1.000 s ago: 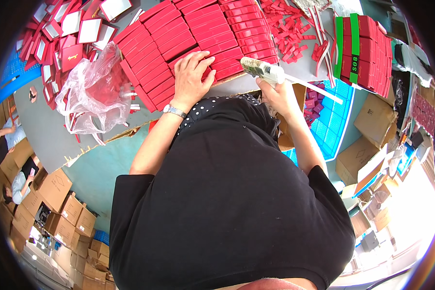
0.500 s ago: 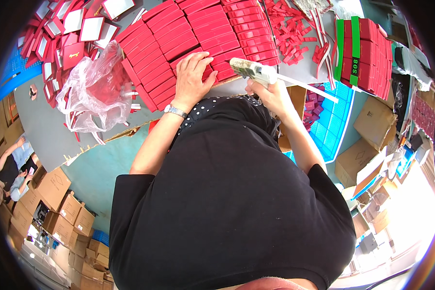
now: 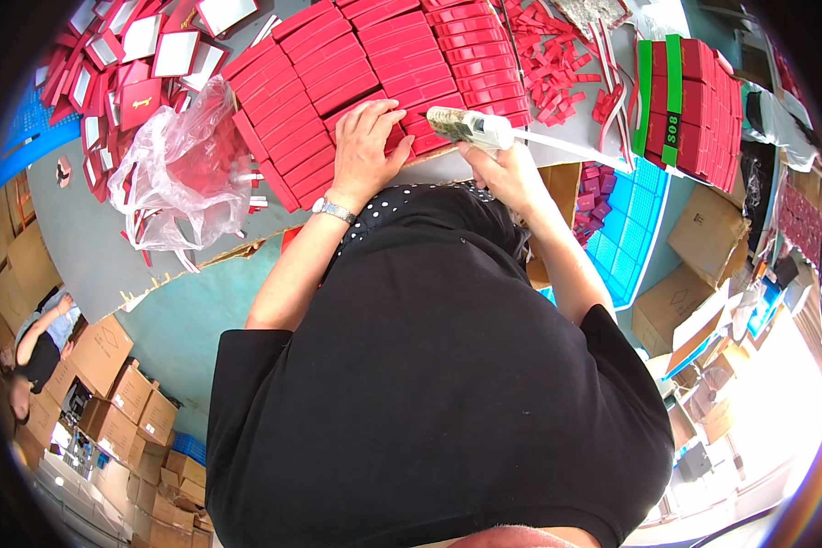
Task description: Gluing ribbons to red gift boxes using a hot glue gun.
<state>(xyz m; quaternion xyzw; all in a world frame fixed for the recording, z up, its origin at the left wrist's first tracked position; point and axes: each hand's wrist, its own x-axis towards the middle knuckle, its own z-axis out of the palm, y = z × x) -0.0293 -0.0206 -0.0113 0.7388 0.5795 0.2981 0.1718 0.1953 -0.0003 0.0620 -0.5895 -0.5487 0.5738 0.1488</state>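
My right hand [image 3: 510,170] is wrapped round the handle of a white hot glue gun [image 3: 479,129]. A long white glue stick [image 3: 566,146] sticks out of its back, and its front end hangs low over the near edge of the red boxes. My left hand [image 3: 365,151], with a watch on the wrist, lies on the near rows of red boxes [image 3: 338,73]. Its fingers are stretched forward and the thumb stands apart. Beside the left fingers is a dark gap in the rows. The glue gun's tip is hard to make out against the boxes.
Left of the rows lies a crumpled clear plastic bag [image 3: 178,183], with a heap of red and white boxes [image 3: 142,100] behind it. Small red pieces [image 3: 548,64] are scattered at the right. Farther right stand stacked red boxes [image 3: 699,110] with green straps and a blue crate [image 3: 630,228].
My right hand has brought the glue gun slightly left, and the glue stick lies more level. The left hand has barely shifted. A person in the left background has changed posture.
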